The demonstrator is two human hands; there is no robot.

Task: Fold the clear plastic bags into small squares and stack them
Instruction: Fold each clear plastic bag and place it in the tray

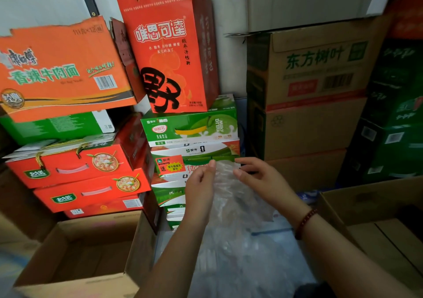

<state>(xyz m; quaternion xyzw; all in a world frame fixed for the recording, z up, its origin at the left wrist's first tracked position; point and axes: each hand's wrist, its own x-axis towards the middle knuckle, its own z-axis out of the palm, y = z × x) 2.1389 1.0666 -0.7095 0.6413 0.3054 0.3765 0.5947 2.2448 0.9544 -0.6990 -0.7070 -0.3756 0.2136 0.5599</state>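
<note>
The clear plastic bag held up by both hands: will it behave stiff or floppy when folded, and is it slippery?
Likely floppy: the clear plastic bag hangs crumpled below the left hand and right hand pinching its top. Probably very light. Its glossy film may slip, so creases might spring open.

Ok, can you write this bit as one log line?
step: bag held up, unfolded | left hand: pinches clear plastic bag | right hand: pinches bag

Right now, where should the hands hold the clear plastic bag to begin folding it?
Pinch the crumpled clear plastic bag along its raised top edge, from both sides, as the left hand and right hand do; the rest hangs limp below.
</note>
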